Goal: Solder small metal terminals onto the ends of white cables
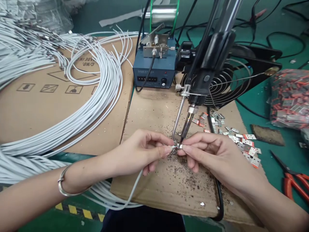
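Observation:
My left hand [151,149] pinches the end of a white cable [135,185], which hangs down from under the fingers. Facing it, my right hand [202,149] holds a small metal connector [180,146] between thumb and fingertips. The cable end and the connector meet under the tip of a soldering iron [187,125], mounted on a stand above. A thin metal feed tube [179,117] comes down beside the iron and ends at the same spot. Fingertips partly hide the joint.
Bundled white cables [96,106] lie on cardboard at left. A blue control box [154,71] and solder spool [164,16] stand behind. At right are a fan [217,83], loose connectors [248,141], a bag of connectors [289,100], a brown sponge [267,134] and orange-handled pliers [289,180].

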Motion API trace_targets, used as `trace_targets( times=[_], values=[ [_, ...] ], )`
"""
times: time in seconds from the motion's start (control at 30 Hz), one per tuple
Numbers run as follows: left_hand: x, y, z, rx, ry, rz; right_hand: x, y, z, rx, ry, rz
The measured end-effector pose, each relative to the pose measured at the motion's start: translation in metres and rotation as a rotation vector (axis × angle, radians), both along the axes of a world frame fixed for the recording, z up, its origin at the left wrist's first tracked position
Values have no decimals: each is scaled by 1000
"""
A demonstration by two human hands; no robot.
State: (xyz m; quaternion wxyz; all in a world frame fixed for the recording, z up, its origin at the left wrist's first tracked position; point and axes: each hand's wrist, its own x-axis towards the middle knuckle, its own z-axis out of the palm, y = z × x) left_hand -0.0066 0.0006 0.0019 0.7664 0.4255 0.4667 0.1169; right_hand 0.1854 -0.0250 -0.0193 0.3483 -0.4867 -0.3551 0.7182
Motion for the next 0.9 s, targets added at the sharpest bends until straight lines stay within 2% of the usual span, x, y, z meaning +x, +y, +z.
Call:
trace_targets(
  times=[0.9],
  values=[
    [3,0,2,-21,31,6,-1,0,0,21,-65,-9]
  ],
)
